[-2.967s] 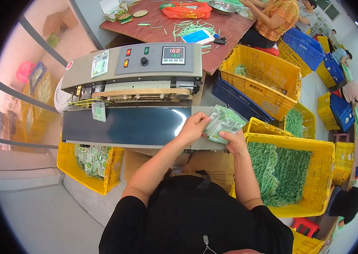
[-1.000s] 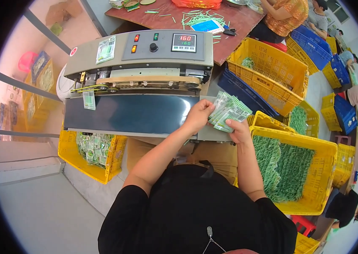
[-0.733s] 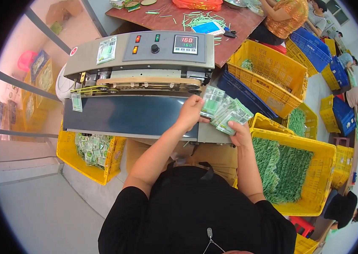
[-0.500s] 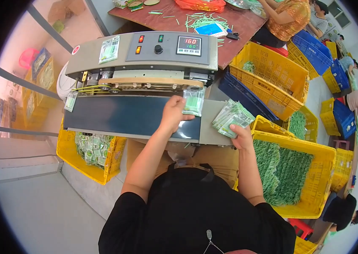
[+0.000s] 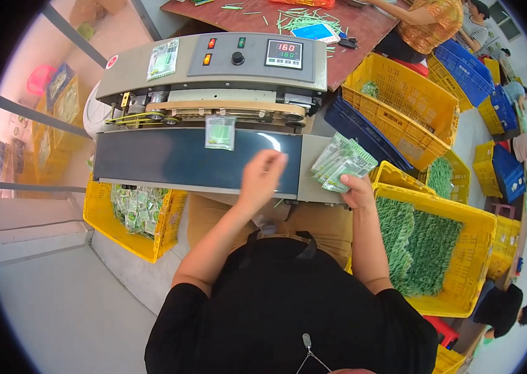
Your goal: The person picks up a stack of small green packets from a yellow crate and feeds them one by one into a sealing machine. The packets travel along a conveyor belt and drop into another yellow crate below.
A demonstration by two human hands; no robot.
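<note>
My right hand (image 5: 358, 185) grips a fanned stack of green-and-white sachets (image 5: 341, 163) at the right end of the sealing machine (image 5: 213, 65). My left hand (image 5: 262, 177) hovers over the dark conveyor belt (image 5: 151, 163) with fingers loosely apart and nothing in them. One clear green sachet (image 5: 220, 131) hangs upright in the sealing band, left of my left hand and apart from it.
A yellow crate (image 5: 472, 249) of green sachets stands at my right; another yellow crate (image 5: 151, 240) with sealed sachets sits under the belt's left end. More yellow and blue crates (image 5: 413, 112) lie behind. A person in an orange top (image 5: 425, 22) works at the brown table (image 5: 351, 28).
My left hand took one sachet from the stack, set it into the sealing band and let go. The sachet has travelled left along the belt; my left hand has drawn back.
</note>
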